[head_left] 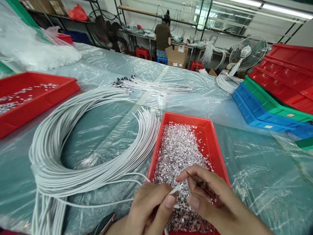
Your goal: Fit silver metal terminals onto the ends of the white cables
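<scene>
Left hand (pixel 149 205) pinched on one white wire (pixel 97 205), right hand (pixel 210 199) closed on one thin tool (pixel 195 181), above one red tray (pixel 215 143) of silver pieces (pixel 178 150).

Plastic-covered surface (pixel 256 163); second red tray (pixel 36 94) far left with a few silvery bits, tape roll (pixel 162 98) mid-surface. Stacked trays (pixel 276 94), red over green over blue, far right beside a white fan (pixel 246 52). A person (pixel 162 36) stands at the back bench near a cardboard box (pixel 176 57).
</scene>
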